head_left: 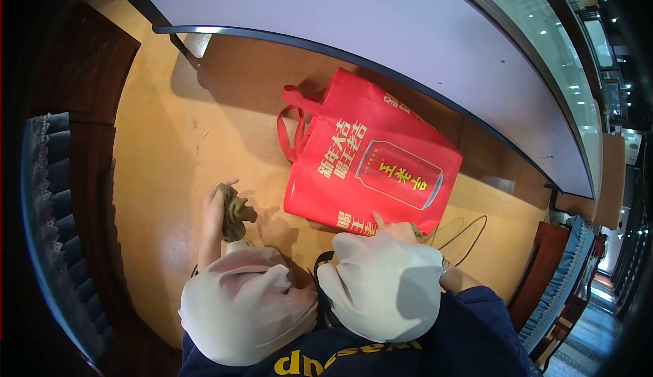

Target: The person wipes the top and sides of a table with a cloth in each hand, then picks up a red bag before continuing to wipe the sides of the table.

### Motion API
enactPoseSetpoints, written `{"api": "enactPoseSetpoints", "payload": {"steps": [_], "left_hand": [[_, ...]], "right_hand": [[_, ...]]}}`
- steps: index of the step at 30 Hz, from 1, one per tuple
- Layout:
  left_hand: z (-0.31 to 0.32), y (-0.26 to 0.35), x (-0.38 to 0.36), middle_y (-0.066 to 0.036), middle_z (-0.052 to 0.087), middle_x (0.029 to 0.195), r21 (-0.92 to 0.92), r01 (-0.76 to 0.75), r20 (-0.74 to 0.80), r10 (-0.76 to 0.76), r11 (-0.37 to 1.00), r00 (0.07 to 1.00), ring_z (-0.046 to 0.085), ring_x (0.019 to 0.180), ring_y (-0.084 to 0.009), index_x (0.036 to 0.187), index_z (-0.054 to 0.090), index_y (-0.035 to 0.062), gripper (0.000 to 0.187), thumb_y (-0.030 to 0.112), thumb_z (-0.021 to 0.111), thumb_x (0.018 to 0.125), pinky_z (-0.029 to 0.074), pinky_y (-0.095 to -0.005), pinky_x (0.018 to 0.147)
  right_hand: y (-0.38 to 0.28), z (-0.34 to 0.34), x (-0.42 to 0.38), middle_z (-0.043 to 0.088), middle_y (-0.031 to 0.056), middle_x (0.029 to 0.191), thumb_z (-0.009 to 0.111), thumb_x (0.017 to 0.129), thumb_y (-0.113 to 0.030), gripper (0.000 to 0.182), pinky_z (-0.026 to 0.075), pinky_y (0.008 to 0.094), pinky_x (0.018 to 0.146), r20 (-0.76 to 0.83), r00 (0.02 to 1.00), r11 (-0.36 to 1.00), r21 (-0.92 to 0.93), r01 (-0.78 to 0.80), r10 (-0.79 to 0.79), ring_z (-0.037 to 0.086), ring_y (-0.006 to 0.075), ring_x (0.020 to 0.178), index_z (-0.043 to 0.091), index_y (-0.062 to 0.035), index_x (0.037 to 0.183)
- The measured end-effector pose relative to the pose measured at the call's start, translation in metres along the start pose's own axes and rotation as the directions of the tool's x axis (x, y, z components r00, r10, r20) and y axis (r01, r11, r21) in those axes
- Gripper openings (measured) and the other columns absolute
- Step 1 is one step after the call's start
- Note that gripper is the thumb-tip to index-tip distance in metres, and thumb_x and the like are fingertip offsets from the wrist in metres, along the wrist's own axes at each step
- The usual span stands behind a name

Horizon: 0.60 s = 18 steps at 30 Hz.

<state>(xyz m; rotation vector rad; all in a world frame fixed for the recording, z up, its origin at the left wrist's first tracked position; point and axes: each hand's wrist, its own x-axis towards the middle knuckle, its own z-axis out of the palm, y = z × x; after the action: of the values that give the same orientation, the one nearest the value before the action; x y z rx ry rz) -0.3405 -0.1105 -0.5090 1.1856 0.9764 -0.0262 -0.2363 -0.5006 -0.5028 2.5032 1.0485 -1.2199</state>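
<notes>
My left hand (pixel 213 215) is closed on a crumpled olive-green cloth (pixel 237 214), held over the floor left of the red bag. A large red shopping bag (pixel 381 156) lies flat on the floor in front of me, with yellow Chinese lettering and a printed can on its side. Its red handles (pixel 291 127) point left. By the bag's lower edge is my right hand (pixel 400 231), one digit stretched against the red side. A bit of olive-green fabric (pixel 423 234) shows at this hand, apparently in its curled fingers. My knee hides part of the hand.
Light-coloured trousers cover my bent knees (pixel 381 288). A white panel with a dark edge (pixel 326 10) stands beyond the bag. Dark wooden furniture (pixel 88 64) and blue pleated cloth (pixel 58 193) line the left. A thin dark cord (pixel 473 237) lies on the yellowish floor (pixel 163 139).
</notes>
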Motion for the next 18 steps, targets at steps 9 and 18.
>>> {"api": "enactPoseSetpoints", "payload": {"steps": [9, 18], "left_hand": [[-0.006, -0.010, 0.005, -0.002, 0.052, 0.071, -0.032, -0.014, 0.041, 0.015, 0.999, 0.999, 0.053, 0.059, -0.0096, 0.104, 0.058, -0.0027, 0.027, 0.015, 0.044, 0.090, 0.044, -0.0222, 0.054], [-0.012, -0.010, 0.004, -0.001, 0.051, 0.072, -0.014, -0.001, 0.007, 0.001, 1.000, 1.000, 0.053, 0.059, -0.0093, 0.103, 0.059, -0.0022, 0.026, 0.014, 0.043, 0.090, 0.044, -0.0219, 0.053]], "right_hand": [[0.002, -0.013, 0.002, 0.064, 0.0119, 0.068, 0.049, 0.081, -0.034, 0.071, 0.049, 0.0443, 0.050, 0.196, 0.977, 0.991, -0.115, -0.063, 0.085, 0.064, 0.0276, 0.059, 0.022, -0.0083, 0.141], [-0.001, -0.017, 0.002, 0.062, 0.0123, 0.064, 0.048, 0.083, -0.032, 0.063, 0.049, 0.0442, 0.049, 0.102, 0.991, 0.996, 0.012, -0.084, 0.082, 0.064, 0.0284, 0.060, 0.029, -0.0090, 0.138]]}}
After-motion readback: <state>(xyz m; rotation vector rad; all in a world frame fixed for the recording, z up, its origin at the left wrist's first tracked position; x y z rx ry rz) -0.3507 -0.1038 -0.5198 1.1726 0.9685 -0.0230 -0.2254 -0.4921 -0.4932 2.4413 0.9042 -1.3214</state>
